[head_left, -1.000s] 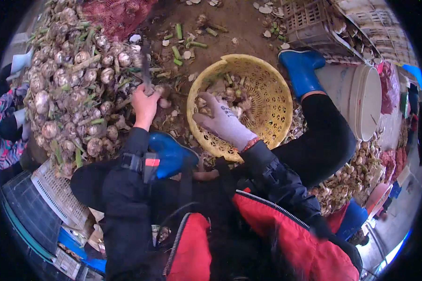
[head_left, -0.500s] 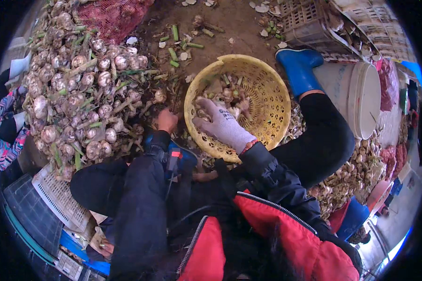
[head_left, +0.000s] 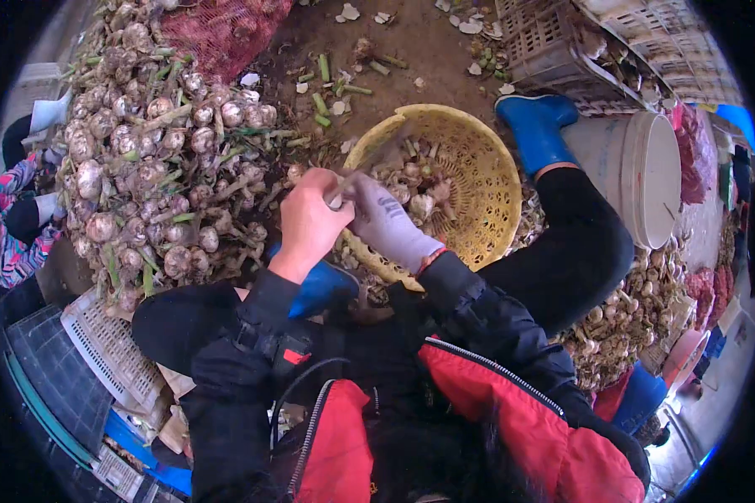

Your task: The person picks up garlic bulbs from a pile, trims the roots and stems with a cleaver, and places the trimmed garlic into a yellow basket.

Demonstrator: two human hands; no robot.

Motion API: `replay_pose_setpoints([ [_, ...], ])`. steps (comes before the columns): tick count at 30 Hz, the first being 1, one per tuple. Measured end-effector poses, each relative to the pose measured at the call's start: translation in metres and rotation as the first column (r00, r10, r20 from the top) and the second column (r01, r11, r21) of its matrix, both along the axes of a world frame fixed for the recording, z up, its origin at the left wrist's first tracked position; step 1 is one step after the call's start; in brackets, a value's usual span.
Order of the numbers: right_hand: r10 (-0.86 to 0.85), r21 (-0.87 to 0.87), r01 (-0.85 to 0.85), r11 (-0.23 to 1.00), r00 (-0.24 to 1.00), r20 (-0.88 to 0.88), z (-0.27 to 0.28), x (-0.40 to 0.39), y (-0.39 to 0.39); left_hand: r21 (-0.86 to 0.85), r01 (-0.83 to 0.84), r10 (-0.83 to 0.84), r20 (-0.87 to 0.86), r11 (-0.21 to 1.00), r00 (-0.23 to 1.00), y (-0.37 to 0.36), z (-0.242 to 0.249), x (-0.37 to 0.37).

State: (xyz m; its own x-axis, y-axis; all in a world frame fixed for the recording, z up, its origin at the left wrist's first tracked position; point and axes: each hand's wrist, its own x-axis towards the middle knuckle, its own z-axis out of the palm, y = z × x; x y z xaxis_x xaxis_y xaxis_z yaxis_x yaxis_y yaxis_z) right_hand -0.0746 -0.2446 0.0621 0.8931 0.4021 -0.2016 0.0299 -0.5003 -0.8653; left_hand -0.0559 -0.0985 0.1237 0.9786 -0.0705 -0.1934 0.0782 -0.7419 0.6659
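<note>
My bare left hand (head_left: pixel 312 220) is closed, with a pale garlic stalk (head_left: pixel 336 201) showing by its thumb. My right hand (head_left: pixel 391 221), in a light grey-purple glove, meets it there with fingers closed on the same garlic. Most of that garlic is hidden between the hands. Both hands are over the left rim of a yellow perforated plastic basket (head_left: pixel 499 168), which holds several garlic bulbs (head_left: pixel 422 204) and trimmings. Left of my hands lies a big heap of garlic with stalks (head_left: pixel 155 168).
A red mesh sack (head_left: pixel 226 33) lies behind the heap. Cut stalks (head_left: pixel 320 105) litter the floor. To the right are plastic crates (head_left: pixel 545 42), a white bucket (head_left: pixel 650 180) and more garlic (head_left: pixel 617 327). My blue boots (head_left: pixel 537 126) flank the basket. Another person's patterned sleeve (head_left: pixel 21 226) shows far left.
My left hand has come from beside the heap, up and right to the basket's rim. My right hand has drawn back from inside the basket to meet it, and both now grip garlic.
</note>
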Motion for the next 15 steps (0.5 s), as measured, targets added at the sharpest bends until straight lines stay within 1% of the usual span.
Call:
replay_pose_setpoints([
  [1, -0.033, 0.336, 0.113, 0.935, 0.971, -0.236, 0.005, 0.003, -0.002, -0.106, -0.031, 0.026, -0.055, 0.994, 0.998, -0.001, 0.004, -0.003],
  [2, 0.003, 0.384, 0.234, 0.893, 0.852, -0.524, 0.013, 0.003, -0.010, -0.107, -0.027, 0.022, -0.050, 0.994, 0.998, 0.001, 0.006, -0.007],
  [3, -0.002, 0.384, 0.236, 0.893, 0.854, -0.521, 0.020, 0.004, -0.014, -0.228, -0.160, 0.124, -0.165, 0.960, 0.978, 0.006, 0.008, -0.010],
  [4, 0.015, 0.471, 0.307, 0.827, 0.826, -0.564, 0.027, 0.006, -0.016, -0.329, -0.299, 0.207, -0.288, 0.896, 0.935, 0.009, 0.010, -0.013],
  [5, 0.043, 0.547, 0.376, 0.748, 0.796, -0.604, 0.031, 0.007, -0.016, -0.331, -0.299, 0.207, -0.284, 0.895, 0.936, 0.007, 0.011, -0.017],
  [6, 0.049, 0.551, 0.368, 0.749, 0.799, -0.600, 0.030, 0.007, -0.018, -0.238, -0.099, 0.103, 0.006, 0.966, 0.995, 0.004, 0.011, -0.022],
  [7, 0.040, 0.562, 0.280, 0.778, 0.871, -0.489, 0.026, 0.006, -0.019, -0.081, 0.072, -0.047, 0.278, 0.994, 0.960, 0.003, 0.010, -0.027],
  [8, 0.034, 0.561, 0.196, 0.804, 0.927, -0.373, 0.020, 0.004, -0.020, -0.021, 0.104, -0.094, 0.278, 0.994, 0.956, 0.002, 0.008, -0.030],
  [9, 0.030, 0.546, 0.117, 0.829, 0.967, -0.252, 0.015, 0.002, -0.021, -0.015, 0.101, -0.093, 0.277, 0.995, 0.956, 0.003, 0.007, -0.034],
  [10, 0.028, 0.635, 0.157, 0.757, 0.962, -0.272, 0.020, 0.001, -0.022, 0.004, 0.124, -0.120, 0.285, 0.992, 0.951, 0.001, 0.011, -0.034],
  [11, 0.029, 0.633, 0.157, 0.758, 0.962, -0.273, 0.021, 0.002, -0.025, 0.020, 0.146, -0.146, 0.293, 0.989, 0.945, -0.001, 0.013, -0.035],
  [12, -0.003, 0.424, 0.017, 0.905, 0.999, -0.034, 0.022, 0.004, -0.027, 0.034, 0.164, -0.167, 0.271, 0.986, 0.948, -0.001, 0.013, -0.036],
  [13, 0.033, 0.158, -0.067, 0.985, 0.978, 0.208, 0.024, 0.005, -0.029, 0.032, 0.163, -0.166, 0.270, 0.986, 0.949, -0.002, 0.013, -0.038],
  [14, -0.029, 0.277, 0.036, 0.960, 0.999, -0.029, 0.039, 0.007, -0.028, 0.044, 0.176, -0.182, 0.242, 0.983, 0.953, -0.001, 0.013, -0.040],
  [15, -0.028, 0.279, 0.036, 0.960, 0.999, -0.031, 0.030, 0.005, -0.027, 0.056, 0.191, -0.198, 0.212, 0.980, 0.957, 0.000, 0.012, -0.041],
])
